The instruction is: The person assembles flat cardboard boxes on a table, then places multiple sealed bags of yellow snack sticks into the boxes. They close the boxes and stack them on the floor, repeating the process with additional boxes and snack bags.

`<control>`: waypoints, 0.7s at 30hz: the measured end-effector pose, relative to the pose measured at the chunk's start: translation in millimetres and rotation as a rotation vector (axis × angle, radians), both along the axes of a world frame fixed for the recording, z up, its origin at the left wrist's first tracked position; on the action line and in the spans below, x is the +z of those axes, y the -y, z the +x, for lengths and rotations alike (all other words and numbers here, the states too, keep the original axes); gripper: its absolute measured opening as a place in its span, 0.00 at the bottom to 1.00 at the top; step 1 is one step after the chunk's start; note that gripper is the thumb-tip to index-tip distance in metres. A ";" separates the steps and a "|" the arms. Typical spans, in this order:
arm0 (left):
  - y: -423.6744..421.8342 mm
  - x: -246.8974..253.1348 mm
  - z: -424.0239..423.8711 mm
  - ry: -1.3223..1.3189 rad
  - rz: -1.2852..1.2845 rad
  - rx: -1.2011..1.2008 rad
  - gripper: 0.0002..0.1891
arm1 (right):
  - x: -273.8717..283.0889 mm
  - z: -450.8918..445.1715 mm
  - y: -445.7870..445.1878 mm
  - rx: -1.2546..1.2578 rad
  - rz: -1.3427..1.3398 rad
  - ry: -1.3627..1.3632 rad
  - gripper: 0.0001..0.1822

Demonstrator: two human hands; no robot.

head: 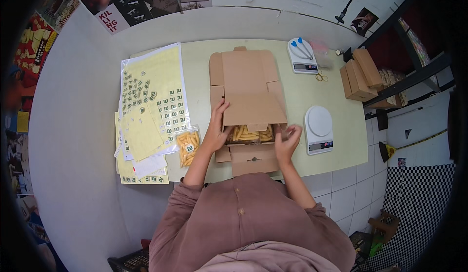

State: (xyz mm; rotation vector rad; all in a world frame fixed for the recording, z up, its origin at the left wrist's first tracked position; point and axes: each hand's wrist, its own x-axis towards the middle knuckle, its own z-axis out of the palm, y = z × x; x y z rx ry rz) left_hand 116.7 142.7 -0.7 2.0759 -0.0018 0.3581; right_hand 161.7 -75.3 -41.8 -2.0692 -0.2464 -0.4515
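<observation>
A brown cardboard box [252, 74] lies before me on the table, its flaps spread and one folded panel [254, 109] tilted over the middle. Below that panel, clear bags of pale yellow stick snacks [246, 133] show inside; the panel hides the rest. My left hand [217, 131] grips the box's left side, fingers along the outside and thumb at the opening. At the right front corner is my right hand [287, 144], one digit touching the box edge, the others bent and slightly blurred. A sealed snack bag [188, 147] with a round sticker lies left of my left forearm.
Sticker sheets [170, 118] and loose stickers cover the table's left side. To the right stand a white digital scale [319, 129] and another scale [302, 56] bearing blue-handled tongs [303, 48]. Gold-handled scissors [321, 76] lie beside it. Cardboard boxes [360, 78] are stacked at the right edge.
</observation>
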 end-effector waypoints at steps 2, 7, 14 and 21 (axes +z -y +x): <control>-3.8 -1.2 5.9 -0.001 -0.006 0.046 0.26 | -14.6 -20.7 2.0 0.076 -0.050 -0.158 0.22; -3.5 9.2 17.3 -0.004 -0.105 0.066 0.18 | 39.4 -30.9 -29.1 0.220 -0.433 0.055 0.24; -5.2 12.8 18.1 -0.070 -0.131 0.069 0.18 | 21.3 -7.1 -19.6 0.445 -0.124 -0.153 0.23; -4.7 16.0 19.3 -0.084 -0.158 0.066 0.18 | 14.2 26.9 -26.3 0.253 -0.059 -0.132 0.23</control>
